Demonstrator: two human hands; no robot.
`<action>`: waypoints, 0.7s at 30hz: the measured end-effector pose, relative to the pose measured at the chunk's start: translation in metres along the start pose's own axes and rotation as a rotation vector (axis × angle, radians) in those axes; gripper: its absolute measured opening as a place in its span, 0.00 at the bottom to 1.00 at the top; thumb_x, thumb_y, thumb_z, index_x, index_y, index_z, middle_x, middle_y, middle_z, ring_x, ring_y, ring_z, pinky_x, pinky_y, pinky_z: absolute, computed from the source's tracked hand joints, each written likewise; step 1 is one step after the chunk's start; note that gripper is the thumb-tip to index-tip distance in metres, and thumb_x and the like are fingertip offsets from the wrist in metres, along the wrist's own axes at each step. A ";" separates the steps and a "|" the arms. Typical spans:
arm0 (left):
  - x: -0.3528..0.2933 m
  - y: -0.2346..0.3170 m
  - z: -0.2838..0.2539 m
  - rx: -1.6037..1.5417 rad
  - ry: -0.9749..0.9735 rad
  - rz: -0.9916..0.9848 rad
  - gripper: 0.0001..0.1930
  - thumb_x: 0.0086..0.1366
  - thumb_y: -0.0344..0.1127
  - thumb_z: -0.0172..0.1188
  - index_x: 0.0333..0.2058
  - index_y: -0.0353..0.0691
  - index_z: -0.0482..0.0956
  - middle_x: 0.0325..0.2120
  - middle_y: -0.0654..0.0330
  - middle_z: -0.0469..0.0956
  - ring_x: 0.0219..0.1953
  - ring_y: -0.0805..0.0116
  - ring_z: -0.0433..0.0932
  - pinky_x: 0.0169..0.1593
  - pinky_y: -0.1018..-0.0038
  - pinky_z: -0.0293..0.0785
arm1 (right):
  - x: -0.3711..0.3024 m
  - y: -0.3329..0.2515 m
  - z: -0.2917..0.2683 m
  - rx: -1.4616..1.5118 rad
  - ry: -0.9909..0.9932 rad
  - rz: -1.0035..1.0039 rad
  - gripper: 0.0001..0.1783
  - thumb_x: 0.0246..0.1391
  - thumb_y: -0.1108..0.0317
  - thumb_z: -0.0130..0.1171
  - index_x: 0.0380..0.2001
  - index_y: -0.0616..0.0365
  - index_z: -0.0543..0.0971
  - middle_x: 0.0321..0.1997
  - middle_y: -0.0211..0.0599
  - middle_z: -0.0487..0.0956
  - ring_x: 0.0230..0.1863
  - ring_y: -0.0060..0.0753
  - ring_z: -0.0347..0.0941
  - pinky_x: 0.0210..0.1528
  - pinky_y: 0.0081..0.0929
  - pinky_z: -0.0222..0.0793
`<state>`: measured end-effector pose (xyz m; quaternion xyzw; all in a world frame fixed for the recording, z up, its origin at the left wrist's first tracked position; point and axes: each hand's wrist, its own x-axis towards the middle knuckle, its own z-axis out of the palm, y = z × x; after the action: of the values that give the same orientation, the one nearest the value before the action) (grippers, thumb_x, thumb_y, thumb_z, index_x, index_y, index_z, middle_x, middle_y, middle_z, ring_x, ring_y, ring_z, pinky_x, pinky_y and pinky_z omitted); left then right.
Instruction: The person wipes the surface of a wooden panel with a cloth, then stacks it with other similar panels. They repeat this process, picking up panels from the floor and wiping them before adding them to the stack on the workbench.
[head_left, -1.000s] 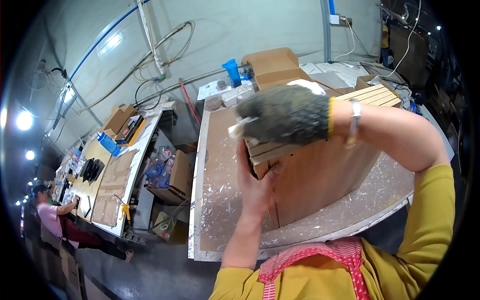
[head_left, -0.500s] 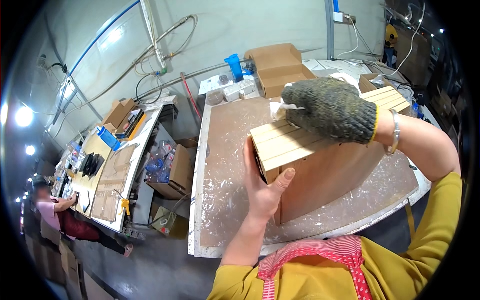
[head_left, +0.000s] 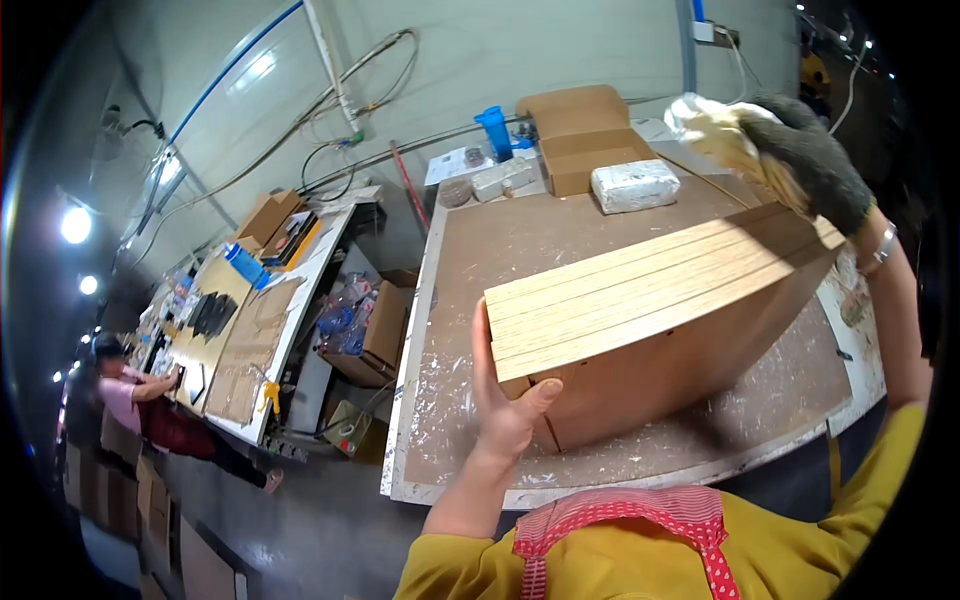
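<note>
A wooden box [head_left: 650, 345] stands on the worktable, its pale grooved slat top [head_left: 640, 290] facing up. My bare left hand [head_left: 507, 415] grips its left end, thumb on the near face and fingers behind the end. My right hand [head_left: 800, 155] wears a dark grey knitted glove and is closed on a crumpled white cloth [head_left: 705, 125]. It is at the box's far right end, the cloth hanging above and beyond the top; whether it touches the wood I cannot tell.
The brown worktable [head_left: 470, 400] has white smears. At its back are a white wrapped block [head_left: 635, 187], an open cardboard box [head_left: 590, 155] and a blue cup [head_left: 494, 133]. A person [head_left: 135, 395] stands at another bench [head_left: 255, 345] on the left.
My gloved right hand has moved rightward along the slat top with the cloth, uncovering the slats and the white block behind. My left hand keeps its grip on the box's left end.
</note>
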<state>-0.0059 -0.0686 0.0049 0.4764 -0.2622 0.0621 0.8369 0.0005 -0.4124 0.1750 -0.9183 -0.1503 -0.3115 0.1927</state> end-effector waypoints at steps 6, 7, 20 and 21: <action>-0.005 0.006 -0.009 0.030 0.117 -0.108 0.58 0.45 0.43 0.75 0.65 0.34 0.40 0.56 0.54 0.61 0.59 0.61 0.63 0.61 0.67 0.60 | -0.001 -0.028 0.016 -0.009 -0.508 -0.098 0.17 0.50 0.59 0.59 0.41 0.56 0.77 0.35 0.40 0.75 0.40 0.39 0.73 0.44 0.35 0.68; -0.002 -0.001 -0.006 0.007 0.114 -0.110 0.58 0.44 0.43 0.75 0.65 0.34 0.40 0.56 0.54 0.62 0.58 0.61 0.64 0.61 0.67 0.60 | 0.006 -0.033 0.015 -0.014 -0.541 -0.098 0.16 0.50 0.59 0.58 0.40 0.56 0.77 0.34 0.41 0.75 0.39 0.40 0.73 0.43 0.36 0.68; -0.007 0.002 -0.013 0.038 0.141 -0.035 0.57 0.44 0.40 0.76 0.65 0.37 0.43 0.58 0.56 0.61 0.59 0.63 0.63 0.61 0.66 0.60 | 0.060 -0.130 0.132 0.381 -0.452 -0.771 0.17 0.51 0.64 0.60 0.46 0.53 0.76 0.41 0.41 0.75 0.42 0.41 0.74 0.44 0.33 0.71; -0.005 0.006 -0.010 0.017 0.123 -0.015 0.57 0.45 0.41 0.75 0.65 0.36 0.43 0.58 0.55 0.60 0.59 0.62 0.62 0.61 0.66 0.60 | 0.057 -0.128 0.133 0.278 -0.477 -0.709 0.16 0.53 0.65 0.58 0.45 0.52 0.76 0.42 0.41 0.75 0.42 0.41 0.74 0.45 0.34 0.70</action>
<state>-0.0085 -0.0563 0.0031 0.4808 -0.2063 0.0871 0.8477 0.0617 -0.2307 0.1471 -0.8216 -0.5364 -0.1146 0.1555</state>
